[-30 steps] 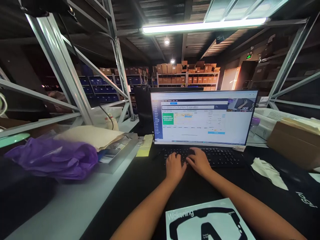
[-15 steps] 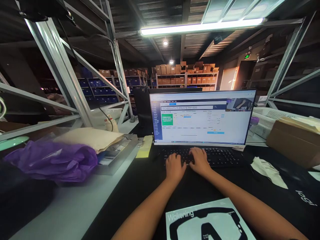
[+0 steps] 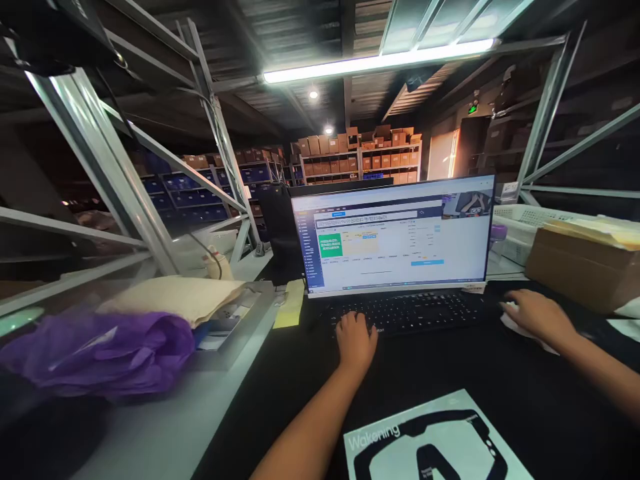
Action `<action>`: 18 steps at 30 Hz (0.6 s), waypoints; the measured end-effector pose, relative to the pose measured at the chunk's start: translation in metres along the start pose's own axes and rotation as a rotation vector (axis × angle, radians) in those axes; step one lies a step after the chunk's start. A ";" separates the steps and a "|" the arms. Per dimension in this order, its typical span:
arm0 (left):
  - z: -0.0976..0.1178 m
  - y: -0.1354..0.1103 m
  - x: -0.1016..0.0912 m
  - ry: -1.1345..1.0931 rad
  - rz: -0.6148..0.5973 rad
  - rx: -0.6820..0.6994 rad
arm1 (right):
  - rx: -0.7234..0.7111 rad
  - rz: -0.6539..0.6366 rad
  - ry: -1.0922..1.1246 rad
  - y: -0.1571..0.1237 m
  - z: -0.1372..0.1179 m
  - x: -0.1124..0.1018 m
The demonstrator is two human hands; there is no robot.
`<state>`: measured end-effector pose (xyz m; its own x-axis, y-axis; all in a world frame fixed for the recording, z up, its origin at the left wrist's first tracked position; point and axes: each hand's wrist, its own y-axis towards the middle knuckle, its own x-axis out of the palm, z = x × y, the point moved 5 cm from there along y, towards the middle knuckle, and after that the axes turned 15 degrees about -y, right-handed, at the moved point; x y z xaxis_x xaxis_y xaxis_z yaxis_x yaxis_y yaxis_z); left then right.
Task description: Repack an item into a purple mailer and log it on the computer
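The left hand (image 3: pixel 356 340) is laid palm down on the near left end of the keyboard (image 3: pixel 420 310), its fingers bent onto the keys and nothing gripped in it. The keyboard runs from this hand off to its right, and the lit monitor (image 3: pixel 395 233), filled with a form page, stands just beyond it. The right hand (image 3: pixel 537 317) is held well apart from the left, past the keyboard's right end. It lies palm down with loosely curved fingers on a white cloth (image 3: pixel 511 323) that rests on the dark tabletop (image 3: pixel 450 363). Whether something is gripped beneath this hand cannot be told, since the palm hides it. A cardboard box (image 3: pixel 580 270) is seen just beyond the right hand, and a printed booklet (image 3: pixel 435 440) lies near the wrists, between the two forearms. A yellow note (image 3: pixel 291 303) lies beyond and to the left of the left hand, and a purple bag (image 3: pixel 100 347) farther left. The step in hand is judged to be entry into the on-screen form, with keys covered by one hand only. Two-handed typing would call for the right hand to be carried back leftward over the keys. Pointer work would call for whatever lies under the right palm to be moved clear of the cloth's folds.
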<state>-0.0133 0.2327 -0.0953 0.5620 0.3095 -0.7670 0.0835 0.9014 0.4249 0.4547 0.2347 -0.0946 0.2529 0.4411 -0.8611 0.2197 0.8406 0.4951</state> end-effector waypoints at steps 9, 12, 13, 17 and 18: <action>0.002 0.001 -0.003 -0.010 0.015 0.014 | 0.065 -0.029 0.054 -0.034 0.116 0.055; 0.005 0.002 -0.009 0.004 0.007 0.019 | 0.044 -0.045 0.062 -0.034 0.117 0.062; 0.006 0.002 -0.011 0.011 0.012 0.029 | 0.045 -0.048 0.062 -0.034 0.118 0.064; 0.010 0.002 -0.017 0.012 0.031 0.059 | 0.066 -0.041 0.053 -0.032 0.122 0.070; 0.012 0.003 -0.018 -0.002 0.037 0.060 | 0.071 -0.038 0.052 -0.032 0.121 0.071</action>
<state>-0.0130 0.2259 -0.0750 0.5674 0.3415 -0.7493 0.1115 0.8697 0.4808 0.5801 0.2010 -0.1571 0.1939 0.4266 -0.8834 0.2951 0.8334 0.4673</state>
